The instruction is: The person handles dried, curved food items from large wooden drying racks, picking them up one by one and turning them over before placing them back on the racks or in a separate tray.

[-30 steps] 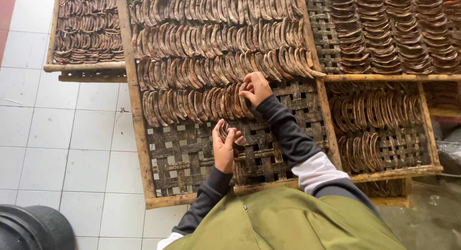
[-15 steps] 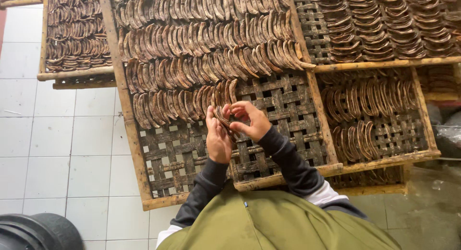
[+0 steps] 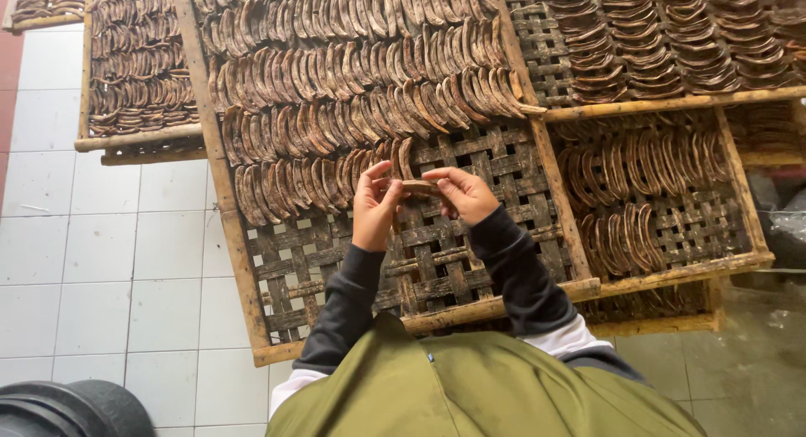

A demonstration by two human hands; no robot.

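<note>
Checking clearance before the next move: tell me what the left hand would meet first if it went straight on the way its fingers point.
The left hand points up-frame, so it would probably first meet the bottom row of curved brown strips on the woven tray; depth is unclear.

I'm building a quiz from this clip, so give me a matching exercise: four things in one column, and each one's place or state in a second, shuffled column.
Things:
1. brown strip
2. woven tray
3. black round object
4. tiled floor

Places or states:
A. bottom left corner of the view
B. pinched between left hand and right hand
C. white, under the trays
D. upper part filled with curved brown pieces, lower part bare

Pairs: 1-B, 2-D, 3-A, 4-C
</note>
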